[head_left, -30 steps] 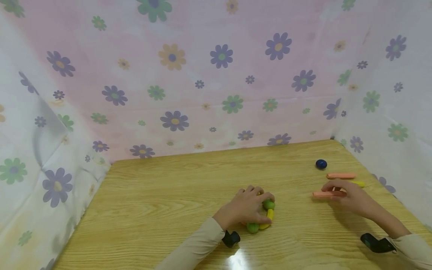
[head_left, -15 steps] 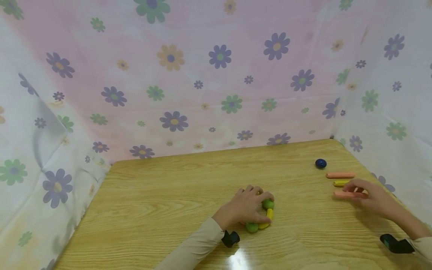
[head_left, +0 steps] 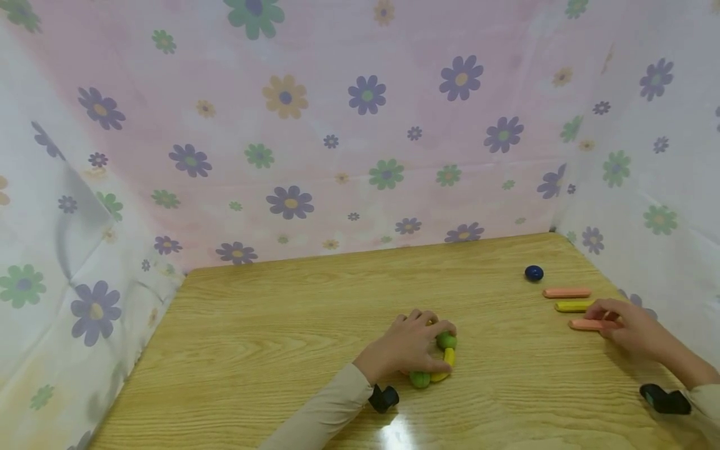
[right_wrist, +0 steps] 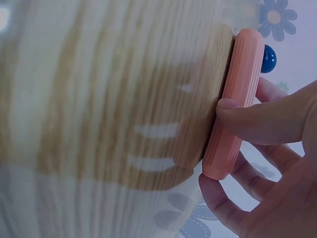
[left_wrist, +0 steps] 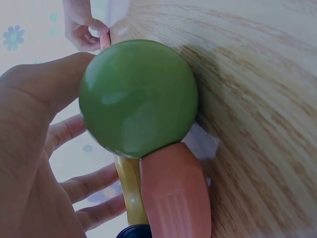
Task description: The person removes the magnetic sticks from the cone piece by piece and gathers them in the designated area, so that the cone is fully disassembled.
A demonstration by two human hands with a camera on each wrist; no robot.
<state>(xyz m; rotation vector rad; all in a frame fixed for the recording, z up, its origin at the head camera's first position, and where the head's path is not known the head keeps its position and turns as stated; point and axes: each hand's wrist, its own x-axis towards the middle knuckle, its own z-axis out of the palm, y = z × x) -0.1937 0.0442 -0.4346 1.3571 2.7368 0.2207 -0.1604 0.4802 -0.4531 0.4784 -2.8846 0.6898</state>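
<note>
My left hand arches over a figure of joined toy balls and sticks on the table. Green balls and a curved yellow stick show past the fingers in the head view. The left wrist view has the thumb against a green ball, a pink stick below it, and fingertips by a yellow stick; a dark blue ball is partly cut off. Far right, my right hand pinches a ribbed pink stick between thumb and fingers, lying low at the tabletop.
Beyond the right hand, a yellow stick, another pink stick and a dark blue ball lie in a loose column. Flowered cloth walls the wood-grain table at the back and both sides.
My right hand has moved to the right with the pink stick, uncovering the yellow stick behind, and has slowed lately. The left hand keeps its place on the figure.
</note>
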